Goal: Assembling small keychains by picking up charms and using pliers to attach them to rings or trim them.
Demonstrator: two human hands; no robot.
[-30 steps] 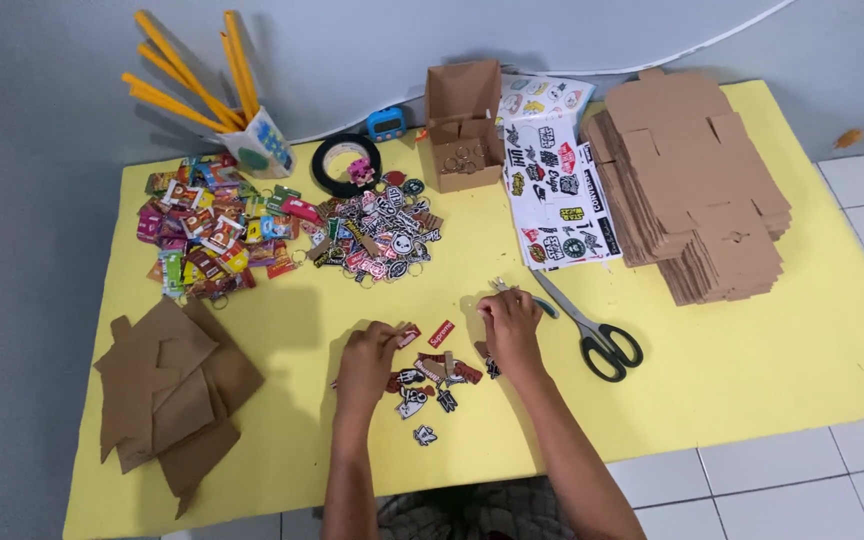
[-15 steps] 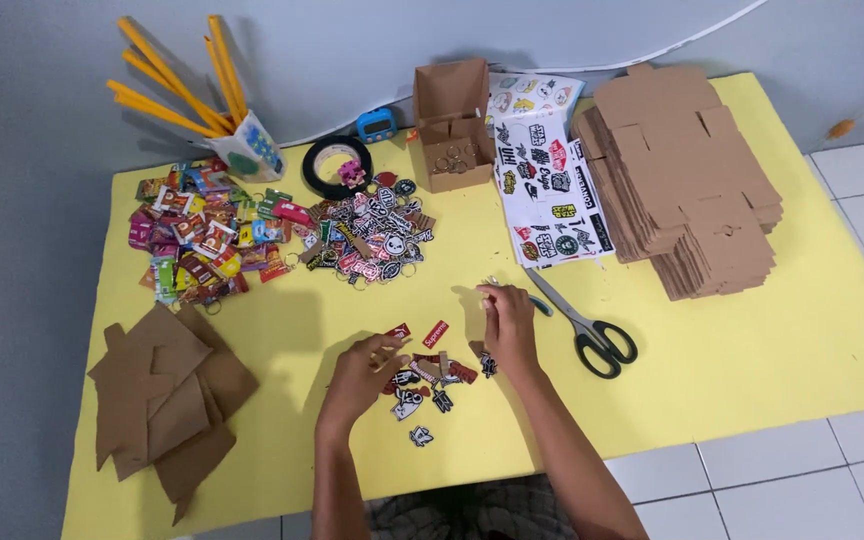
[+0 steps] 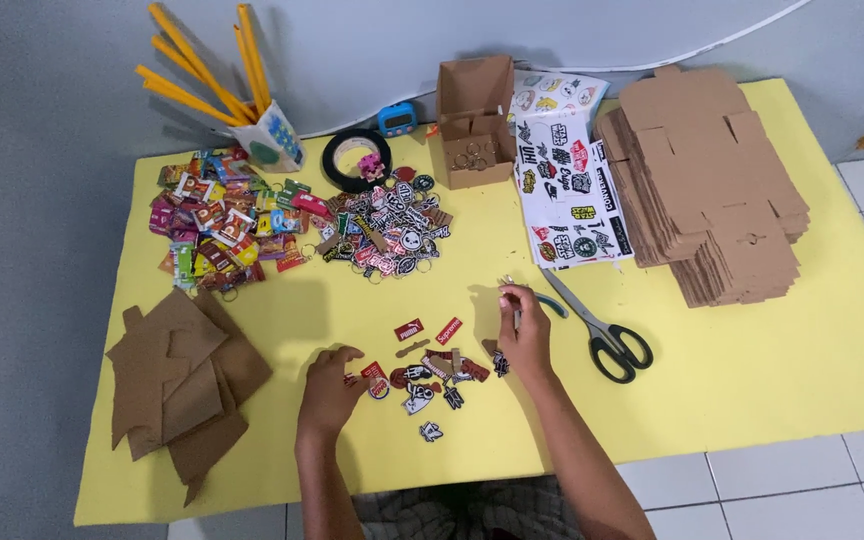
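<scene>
Head camera is looking down on a yellow mat (image 3: 752, 400) spread over a tiled floor, with the person sitting at its near edge. Going from the biggest things down: a tall stack of flat cardboard blanks (image 3: 712, 190) is lying at the far right, a looser pile of brown card pieces (image 3: 182, 380) at the near left, sticker sheets (image 3: 567, 190) beside an open small box (image 3: 474, 120), then a heap of bright wrappers (image 3: 217, 225) and a heap of dark charms (image 3: 387, 230), a tape roll (image 3: 352, 160), a cup of yellow sticks (image 3: 272, 140), and black-handled scissors (image 3: 602, 335). Compared with half a second ago, the right hand (image 3: 524, 335) is lifting away from the small cluster of charms (image 3: 432, 375) in front of the person, its fingertips pinched together on something tiny, possibly a ring; what exactly cannot be told. The left hand (image 3: 330, 388) is sliding outward to the cluster's left edge, fingers curled and resting on the mat beside a round charm, gripping nothing visible. This suggests one piece is being picked out for assembly while the rest of the cluster is staying on the mat.
</scene>
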